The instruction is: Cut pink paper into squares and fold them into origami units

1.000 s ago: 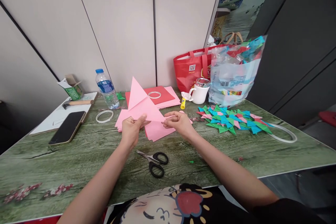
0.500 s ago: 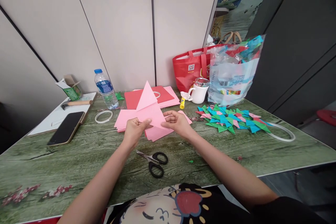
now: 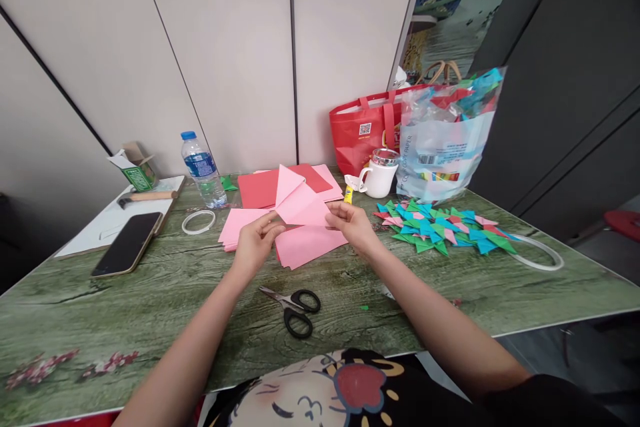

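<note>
A partly folded sheet of pink paper [image 3: 303,205] is held up between my two hands, with a pointed flap at its upper left. My left hand [image 3: 256,240] pinches its left corner between thumb and fingers. At the right corner, my right hand [image 3: 353,225] grips the same sheet, thumb below and fingers above. Beneath it lie pink paper sheets [image 3: 307,248] on the table, with another pink stack [image 3: 237,225] to the left. Scissors [image 3: 293,310] with black handles rest nearer to me, apart from both hands.
Behind the sheet are red paper [image 3: 255,190] and more pink paper. A bottle [image 3: 203,170], tape roll [image 3: 199,221], phone [image 3: 127,245] and hammer [image 3: 147,197] stand or lie left. Rightward are a glue stick [image 3: 349,194], white mug [image 3: 381,177], bags and folded paper pieces [image 3: 440,223].
The pink sheet has been turned and tilted, its peak now lower. My right hand has shifted right and slightly up, and the hands are farther apart.
</note>
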A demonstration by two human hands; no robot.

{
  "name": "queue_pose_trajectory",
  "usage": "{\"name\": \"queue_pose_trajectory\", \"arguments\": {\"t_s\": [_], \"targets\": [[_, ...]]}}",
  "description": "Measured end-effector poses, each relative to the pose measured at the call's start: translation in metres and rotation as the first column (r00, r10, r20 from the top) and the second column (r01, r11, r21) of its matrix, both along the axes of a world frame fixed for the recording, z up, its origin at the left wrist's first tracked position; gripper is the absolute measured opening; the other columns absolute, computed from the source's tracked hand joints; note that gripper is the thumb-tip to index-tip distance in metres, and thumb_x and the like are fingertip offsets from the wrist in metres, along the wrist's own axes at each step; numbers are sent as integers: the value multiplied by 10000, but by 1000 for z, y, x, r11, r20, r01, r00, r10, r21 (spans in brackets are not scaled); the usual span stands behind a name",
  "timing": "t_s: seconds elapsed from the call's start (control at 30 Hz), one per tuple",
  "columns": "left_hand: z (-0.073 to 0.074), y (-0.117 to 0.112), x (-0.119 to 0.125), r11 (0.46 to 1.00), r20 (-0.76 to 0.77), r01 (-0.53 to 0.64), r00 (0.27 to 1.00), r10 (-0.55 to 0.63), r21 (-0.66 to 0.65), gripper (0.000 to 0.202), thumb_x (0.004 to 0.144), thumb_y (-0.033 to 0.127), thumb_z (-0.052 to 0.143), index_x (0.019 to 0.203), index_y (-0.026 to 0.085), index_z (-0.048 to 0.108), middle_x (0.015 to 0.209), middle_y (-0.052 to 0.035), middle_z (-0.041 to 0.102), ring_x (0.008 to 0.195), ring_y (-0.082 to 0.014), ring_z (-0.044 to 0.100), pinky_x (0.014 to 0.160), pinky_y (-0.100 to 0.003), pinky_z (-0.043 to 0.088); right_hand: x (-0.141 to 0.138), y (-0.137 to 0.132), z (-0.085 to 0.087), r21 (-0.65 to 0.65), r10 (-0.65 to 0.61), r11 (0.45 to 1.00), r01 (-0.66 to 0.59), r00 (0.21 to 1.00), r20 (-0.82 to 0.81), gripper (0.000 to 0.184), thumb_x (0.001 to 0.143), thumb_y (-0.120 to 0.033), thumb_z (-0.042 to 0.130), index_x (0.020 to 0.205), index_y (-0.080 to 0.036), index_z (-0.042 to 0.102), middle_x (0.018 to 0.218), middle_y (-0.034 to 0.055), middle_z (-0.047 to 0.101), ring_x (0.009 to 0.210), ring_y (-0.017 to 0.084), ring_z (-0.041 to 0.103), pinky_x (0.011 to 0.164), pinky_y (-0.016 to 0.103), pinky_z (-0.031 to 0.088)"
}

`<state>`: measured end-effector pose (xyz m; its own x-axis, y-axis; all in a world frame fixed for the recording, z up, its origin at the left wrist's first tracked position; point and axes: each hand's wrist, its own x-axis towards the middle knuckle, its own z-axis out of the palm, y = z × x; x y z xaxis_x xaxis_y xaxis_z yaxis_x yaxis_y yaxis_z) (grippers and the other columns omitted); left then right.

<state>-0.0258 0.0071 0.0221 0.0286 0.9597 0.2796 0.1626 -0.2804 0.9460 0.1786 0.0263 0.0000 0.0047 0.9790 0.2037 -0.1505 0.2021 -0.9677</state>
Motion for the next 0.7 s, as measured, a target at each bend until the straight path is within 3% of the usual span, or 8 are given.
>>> {"name": "queue_pose_trajectory", "arguments": {"t_s": [0.1,0.2,0.27,0.37,0.6,0.7], "targets": [[-7,5,-4,996,-122,-44,991,54,80,473,631,253,662,1099,233,593,960,-57,687,966,-246,605,864,-367,438,4,3,-1,-25,-62,998,61,997,-38,317,570,-340,674,835,-183,601,784,0,632,699,114,577,603,254,517],[-16,11,-7,1000,-154,-17,988,15,-14,601,592,276,697,1167,189,543,918,-90,695,946,-268,612,866,-395,435,4,4,-3,-68,-44,997,40,997,-57,331,551,-341,683,833,-186,606,799,4,634,689,119,578,578,259,525],[-21,14,-6,996,-112,49,992,-57,-71,635,627,319,670,1213,153,492,904,-106,695,914,-260,625,842,-400,450,3,4,-4,-89,-9,996,6,999,-43,326,551,-328,683,835,-185,613,789,3,637,667,115,571,547,250,522],[-24,16,-5,994,-36,88,995,-90,-58,612,635,320,662,1199,153,493,974,-111,676,957,-244,608,849,-382,452,3,5,-7,-108,11,994,-11,1000,-4,305,563,-291,666,846,-184,626,760,-5,637,626,98,556,501,214,503],[-12,6,2,974,174,138,979,-106,-180,643,688,365,620,1249,139,404,784,-76,666,749,-226,665,675,-368,534,0,6,-12,-81,68,994,-67,998,5,311,559,-265,673,854,-173,638,762,-6,634,628,99,572,567,263,542],[-11,5,3,980,167,126,981,-100,-155,723,665,316,641,1299,166,328,824,-71,652,731,-226,664,603,-356,546,-2,6,-15,-42,81,996,-80,997,19,343,562,-256,678,888,-169,614,715,-16,609,616,102,572,582,291,556]]}}
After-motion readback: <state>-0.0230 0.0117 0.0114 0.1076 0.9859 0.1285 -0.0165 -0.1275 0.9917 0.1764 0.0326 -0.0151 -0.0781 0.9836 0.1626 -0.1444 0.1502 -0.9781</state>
